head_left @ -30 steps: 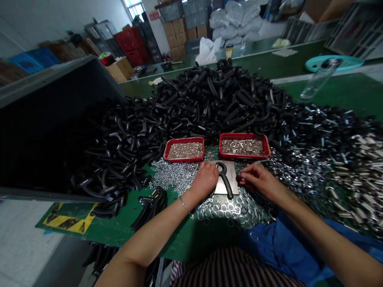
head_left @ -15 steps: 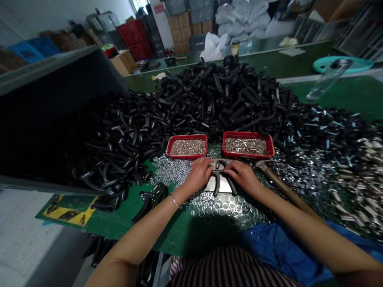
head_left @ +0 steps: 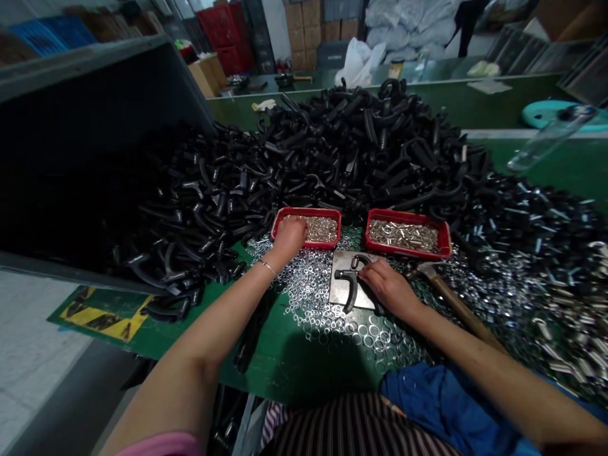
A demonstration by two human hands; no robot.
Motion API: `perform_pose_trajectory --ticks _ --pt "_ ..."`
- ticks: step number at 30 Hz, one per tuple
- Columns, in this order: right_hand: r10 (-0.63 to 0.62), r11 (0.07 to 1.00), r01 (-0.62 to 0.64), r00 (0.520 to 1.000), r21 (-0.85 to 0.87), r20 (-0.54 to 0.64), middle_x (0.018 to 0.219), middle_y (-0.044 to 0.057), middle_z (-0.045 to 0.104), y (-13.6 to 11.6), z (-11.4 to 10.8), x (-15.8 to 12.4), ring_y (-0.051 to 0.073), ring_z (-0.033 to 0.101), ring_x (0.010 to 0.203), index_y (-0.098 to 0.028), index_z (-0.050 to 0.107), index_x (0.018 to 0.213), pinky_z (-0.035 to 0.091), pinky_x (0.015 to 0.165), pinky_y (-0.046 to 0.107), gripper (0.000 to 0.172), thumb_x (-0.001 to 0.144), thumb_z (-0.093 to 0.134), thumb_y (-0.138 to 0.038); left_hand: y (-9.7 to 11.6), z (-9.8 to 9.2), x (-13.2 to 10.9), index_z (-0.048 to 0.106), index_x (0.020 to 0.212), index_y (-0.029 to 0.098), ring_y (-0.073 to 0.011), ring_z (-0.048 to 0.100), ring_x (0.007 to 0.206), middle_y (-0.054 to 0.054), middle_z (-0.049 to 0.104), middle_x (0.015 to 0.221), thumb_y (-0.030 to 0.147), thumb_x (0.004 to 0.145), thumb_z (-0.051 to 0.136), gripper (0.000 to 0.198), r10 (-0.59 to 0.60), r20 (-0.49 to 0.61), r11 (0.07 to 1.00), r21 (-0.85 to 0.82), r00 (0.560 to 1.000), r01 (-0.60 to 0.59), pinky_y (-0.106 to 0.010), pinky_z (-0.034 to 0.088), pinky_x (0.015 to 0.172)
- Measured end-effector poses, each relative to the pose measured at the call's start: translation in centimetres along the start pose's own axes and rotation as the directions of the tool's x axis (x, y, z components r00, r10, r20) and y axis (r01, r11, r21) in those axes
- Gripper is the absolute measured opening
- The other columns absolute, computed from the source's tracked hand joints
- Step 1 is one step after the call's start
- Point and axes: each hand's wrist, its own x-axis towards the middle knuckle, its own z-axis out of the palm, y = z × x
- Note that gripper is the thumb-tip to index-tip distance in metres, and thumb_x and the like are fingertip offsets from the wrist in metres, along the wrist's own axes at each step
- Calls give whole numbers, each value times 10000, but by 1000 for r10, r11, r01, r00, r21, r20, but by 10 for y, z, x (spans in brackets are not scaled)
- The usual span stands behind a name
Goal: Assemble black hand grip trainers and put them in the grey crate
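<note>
My left hand (head_left: 291, 232) reaches into the left red tray (head_left: 339, 229), its fingers curled down among small shiny metal pieces (head_left: 323, 228). What lies between those fingertips is hidden. My right hand (head_left: 387, 284) grips the right side of a black plier-shaped clamp (head_left: 351, 291) with curved handles. The clamp lies on a square metal plate (head_left: 339, 291), its handles pointing towards me. A small metallic piece shows near the top of the clamp. Just right of my right hand lies a hammer (head_left: 456, 301) with a wooden handle.
Loose metal rings (head_left: 308, 285) surround the plate. A second red tray (head_left: 446, 244) holds small metal parts. Black clamp parts (head_left: 332, 152) are heaped behind, spilling from a big grey bin (head_left: 190, 95) at left. Bolts and metal sleeves (head_left: 570, 329) lie at right.
My left hand has left the clamp and moved left and away from me into the left red tray. My right hand still holds the clamp on the plate. The view has shifted slightly.
</note>
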Motion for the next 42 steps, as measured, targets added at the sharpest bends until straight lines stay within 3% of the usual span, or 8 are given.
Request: perform_pose_trajectory --ticks 5,9,15,20,24,32,37,42 --pt "63 994 -60 997 91 -33 1104 125 653 12 -34 -21 255 594 1054 -189 631 1127 511 927 431 233 1011 454 -286 5 -3 6 720 958 41 -300 677 978 -217 713 984 79 875 482 255 -29 83 996 88 996 21 -381 505 895" --pt "277 932 -290 957 -215 -91 960 140 620 37 -78 -89 314 580 950 -178 605 1027 497 848 478 282 968 490 -429 7 -1 5 695 1001 19 -320 667 1026 -241 698 1024 41 874 439 287 -26 67 994 105 997 19 -403 498 911" --pt "387 824 -305 919 -477 81 789 113 543 53 -104 -147 293 540 762 -223 539 788 472 712 439 304 946 473 -475 12 1 9 627 1091 21 -314 670 996 -231 686 1037 53 908 410 286 -69 -28 995 70 997 71 -400 507 868" --pt "455 865 -444 890 -236 -8 902 135 613 45 -111 -142 286 613 813 -200 537 971 520 699 399 367 929 459 -556 11 -13 -5 633 961 131 -226 659 896 -104 701 933 106 886 546 117 -113 -224 922 -386 968 18 -339 503 844" --pt "514 837 -540 832 91 210 988 106 707 17 -108 -123 237 685 755 -198 512 1226 555 665 334 428 963 464 -533 38 -19 -36 615 925 171 -170 638 839 -36 688 899 172 908 590 31 -49 -245 744 -656 968 -129 -302 495 807" --pt "368 921 -374 927 109 72 1280 121 669 -23 -83 -54 284 690 1061 -240 521 1360 556 863 396 403 1015 400 -412 84 -6 -62 609 955 170 -155 620 865 -34 673 921 180 955 526 83 57 -115 655 -745 992 -124 -294 490 836" --pt "396 875 -458 864 157 312 1023 82 749 -5 -78 -55 259 720 833 -234 610 1242 558 702 353 378 1000 416 -450 86 -6 -57 641 902 163 -176 635 854 -47 698 892 160 921 547 96 30 -9 694 -720 1000 -28 -309 491 832" --pt "569 687 -626 779 370 263 872 46 739 -4 -79 -63 234 689 759 -218 599 1251 531 659 329 443 981 426 -524 104 10 -43 669 875 160 -189 647 819 -56 715 870 161 905 543 129 54 59 726 -687 997 1 -299 484 789"
